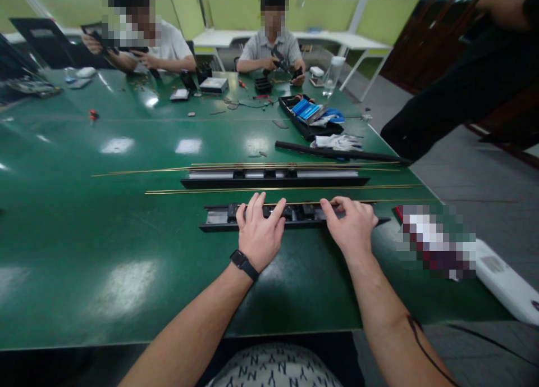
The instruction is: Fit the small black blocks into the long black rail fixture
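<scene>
A black channel-shaped rail [219,227] with black blocks inside lies across the green table in front of me. My left hand [261,227], fingers spread, rests on the blocks and the rail's left half. At the right half, my right hand [351,221] has thumb and fingers around a thin brass rod [396,200], which runs along the rail and out to the right. Two loose brass rods [185,192] lie just beyond. Farther back is a second black rail [273,182] with more brass rods [138,172] along it.
Behind the rails are a long black bar [362,154], white gloves [337,142] and a black tray [309,132] of blue items. A white device [501,274] sits at the right edge. Two people work across the table [84,218]; another person stands at right.
</scene>
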Motion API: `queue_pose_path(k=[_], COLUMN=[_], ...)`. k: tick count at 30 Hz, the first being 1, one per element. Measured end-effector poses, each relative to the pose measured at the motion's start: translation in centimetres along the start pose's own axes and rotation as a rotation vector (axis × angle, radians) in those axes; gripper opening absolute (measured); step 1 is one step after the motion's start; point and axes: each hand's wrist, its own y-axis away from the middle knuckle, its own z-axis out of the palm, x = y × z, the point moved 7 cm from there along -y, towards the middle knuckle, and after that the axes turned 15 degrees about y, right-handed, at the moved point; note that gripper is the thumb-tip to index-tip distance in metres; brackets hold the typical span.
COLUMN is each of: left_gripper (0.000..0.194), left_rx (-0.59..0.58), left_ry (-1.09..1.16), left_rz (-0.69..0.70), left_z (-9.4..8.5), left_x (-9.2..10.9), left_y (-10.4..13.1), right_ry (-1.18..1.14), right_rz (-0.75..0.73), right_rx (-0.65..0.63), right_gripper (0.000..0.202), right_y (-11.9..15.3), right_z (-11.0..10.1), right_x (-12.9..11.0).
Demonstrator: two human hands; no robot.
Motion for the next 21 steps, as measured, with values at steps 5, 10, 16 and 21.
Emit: queue_pose_path(k=[5,10,16,21], left_gripper=[0.044,0.044,0.046,0.045], left_rx=[-0.002,-0.008,0.0,-0.003], left_ry=[0.005,0.003,0.012,0.008], left_rz=[-0.002,-0.001,-0.01,-0.008], left_z=[0.0,-0.1,0.0,0.0], left_x=[0.0,-0.1,-0.1,-0.1], left_y=[0.0,-0.1,-0.1,-0.1], right_ry=[-0.002,-0.004,-0.026,-0.043], right_rz=[0.001,-0.02,-0.045,-0.061], right_rx=[0.001,0.022,0.029,0.026], right_gripper=[0.042,0.04,0.039,0.04], right_y=[0.1,0.3,0.5,0.6], right_z=[0.0,0.1,0.3,0.2], right_x=[-0.1,-0.3,-0.9,-1.3])
